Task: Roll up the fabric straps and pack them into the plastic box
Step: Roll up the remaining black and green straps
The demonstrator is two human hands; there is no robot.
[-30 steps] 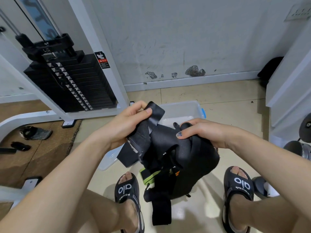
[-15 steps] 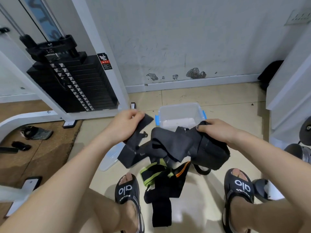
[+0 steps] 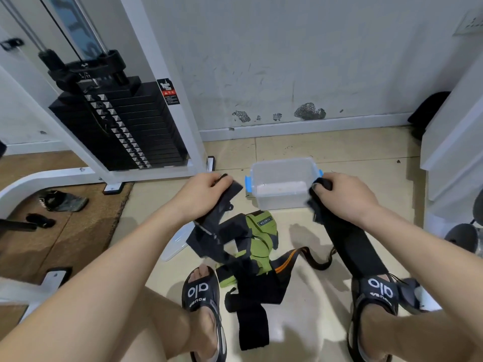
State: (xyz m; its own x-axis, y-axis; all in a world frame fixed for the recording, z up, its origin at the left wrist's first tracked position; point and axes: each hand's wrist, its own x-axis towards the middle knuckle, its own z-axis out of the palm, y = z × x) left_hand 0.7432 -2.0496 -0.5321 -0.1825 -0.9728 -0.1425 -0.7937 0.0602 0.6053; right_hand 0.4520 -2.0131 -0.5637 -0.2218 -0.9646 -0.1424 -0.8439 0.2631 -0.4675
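Observation:
A clear plastic box [image 3: 283, 171] with blue clips stands open on the tiled floor near the wall, and I see nothing inside it. My left hand [image 3: 202, 195] grips the top end of a black strap [image 3: 209, 231] that trails down into a heap of black, green and orange-striped straps [image 3: 257, 253] between my feet. My right hand [image 3: 339, 197] grips the end of a wide black strap [image 3: 352, 244] that hangs down toward my right sandal. The two hands are held apart, one on each side of the box's near edge.
The box's clear lid [image 3: 176, 244] lies on the floor left of the heap. A weight-stack machine [image 3: 122, 126] with a white frame stands at the left. White equipment [image 3: 454, 158] rises at the right. My sandalled feet [image 3: 202, 296] flank the straps.
My hands have drawn apart, separating the bundle: the right hand pulled one wide black strap out to the right, and the green and orange straps dropped to the floor.

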